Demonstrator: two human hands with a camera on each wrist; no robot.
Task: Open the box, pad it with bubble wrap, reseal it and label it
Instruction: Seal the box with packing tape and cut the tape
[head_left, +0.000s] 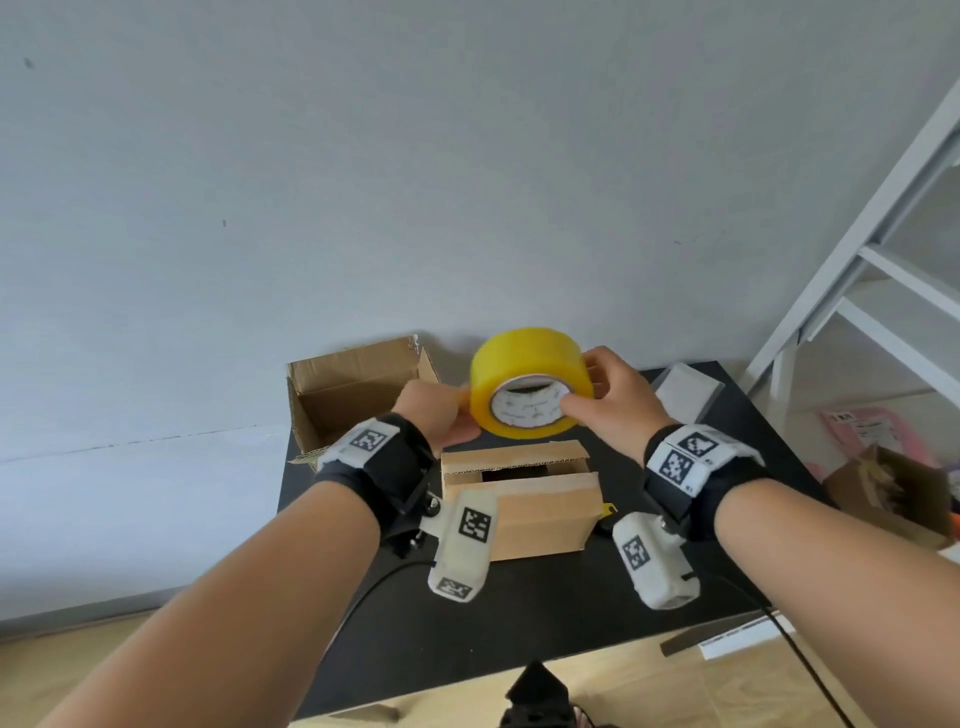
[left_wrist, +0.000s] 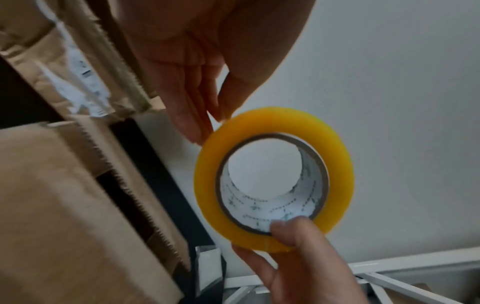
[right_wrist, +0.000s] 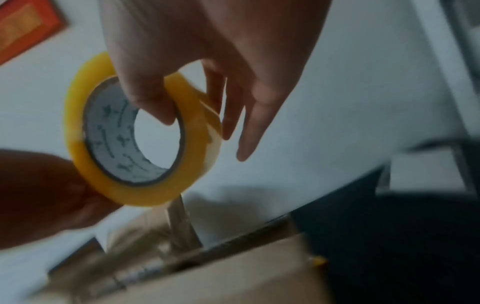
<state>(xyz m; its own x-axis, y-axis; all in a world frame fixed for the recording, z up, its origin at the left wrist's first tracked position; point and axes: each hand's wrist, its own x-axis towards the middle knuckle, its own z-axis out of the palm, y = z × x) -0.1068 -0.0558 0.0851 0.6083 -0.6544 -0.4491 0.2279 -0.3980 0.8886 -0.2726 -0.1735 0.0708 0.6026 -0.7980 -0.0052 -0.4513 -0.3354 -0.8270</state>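
Note:
A yellow tape roll (head_left: 530, 382) with a printed white core is held up above the small cardboard box (head_left: 540, 512) on the black table (head_left: 519, 613). My right hand (head_left: 583, 384) pinches the roll, thumb inside the core (right_wrist: 155, 107) and fingers (right_wrist: 233, 123) along the outer side. My left hand (head_left: 451, 418) rests against the roll's left rim with straight fingers (left_wrist: 202, 127). The box's top flaps (head_left: 514, 457) lie nearly closed, with a dark gap between them. No bubble wrap or label shows.
A larger open cardboard box (head_left: 353, 395) stands at the table's back left. A white flat pack (head_left: 685, 389) lies at the back right, and a yellow cutter (head_left: 608, 508) beside the small box. A white ladder frame (head_left: 857, 260) and a floor carton (head_left: 893, 493) are on the right.

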